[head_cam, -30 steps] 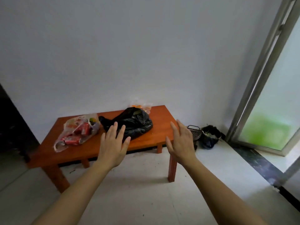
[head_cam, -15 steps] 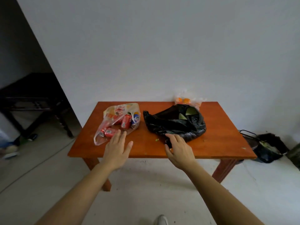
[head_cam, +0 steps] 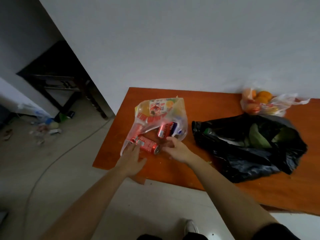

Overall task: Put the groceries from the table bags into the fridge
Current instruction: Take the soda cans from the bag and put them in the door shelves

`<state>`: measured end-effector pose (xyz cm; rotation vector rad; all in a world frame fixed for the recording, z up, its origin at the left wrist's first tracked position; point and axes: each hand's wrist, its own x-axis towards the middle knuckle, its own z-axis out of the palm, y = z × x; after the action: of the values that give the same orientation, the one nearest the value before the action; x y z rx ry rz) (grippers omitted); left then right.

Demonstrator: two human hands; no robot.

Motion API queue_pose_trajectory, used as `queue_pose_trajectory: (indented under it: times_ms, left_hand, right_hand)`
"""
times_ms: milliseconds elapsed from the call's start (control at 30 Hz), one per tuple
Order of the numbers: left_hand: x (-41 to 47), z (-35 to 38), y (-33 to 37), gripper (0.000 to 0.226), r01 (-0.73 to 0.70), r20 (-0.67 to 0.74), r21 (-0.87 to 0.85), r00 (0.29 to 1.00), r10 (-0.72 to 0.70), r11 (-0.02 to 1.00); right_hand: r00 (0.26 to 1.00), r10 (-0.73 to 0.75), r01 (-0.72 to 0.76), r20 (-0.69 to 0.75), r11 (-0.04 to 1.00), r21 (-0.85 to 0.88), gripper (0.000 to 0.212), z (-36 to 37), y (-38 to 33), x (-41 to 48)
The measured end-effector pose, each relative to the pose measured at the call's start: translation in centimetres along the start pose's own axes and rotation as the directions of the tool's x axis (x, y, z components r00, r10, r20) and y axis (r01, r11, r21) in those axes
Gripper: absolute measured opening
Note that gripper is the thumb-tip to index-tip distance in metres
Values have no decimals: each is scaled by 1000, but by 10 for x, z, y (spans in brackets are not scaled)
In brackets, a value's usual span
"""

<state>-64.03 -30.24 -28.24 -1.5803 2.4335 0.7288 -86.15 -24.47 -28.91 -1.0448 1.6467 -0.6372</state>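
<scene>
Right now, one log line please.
phase: reaching into clear bag | left hand: open at red can | right hand: at bag mouth | fridge: unseen

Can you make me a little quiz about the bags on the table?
1. True or false: the black bag lies to the right of the clear bag of cans.
2. What fruit fills the small bag near the wall? A) bananas B) oranges C) grapes
3. Fill in: the left hand and right hand are both at the mouth of the bag holding red ____.

Key: 1 true; 2 B; 3 cans.
</scene>
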Motion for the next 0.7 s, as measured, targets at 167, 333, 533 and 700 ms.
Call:
queue_pose_trajectory:
  times_ms: [167, 333, 533, 700]
  left_hand:
    - [60, 5, -20, 70, -188, 80, 238, 981, 174, 953]
    - [128, 9, -44, 85, -430, 274, 321, 895, 352, 844]
    - [170, 19, -68, 99, -600, 319, 260, 793, 519, 756]
    - [183, 32, -75, 91, -619, 240, 234, 784, 572, 750]
  right_hand:
    - [995, -11, 28, -96, 984, 178, 82, 31, 2, 73]
    - [940, 101, -71, -327, 992, 102, 52, 46, 2, 112]
    - [804, 255, -183, -536, 966, 184, 27, 53, -5, 146]
    - [718, 331, -303, -612, 941, 153, 52, 61, -9, 160]
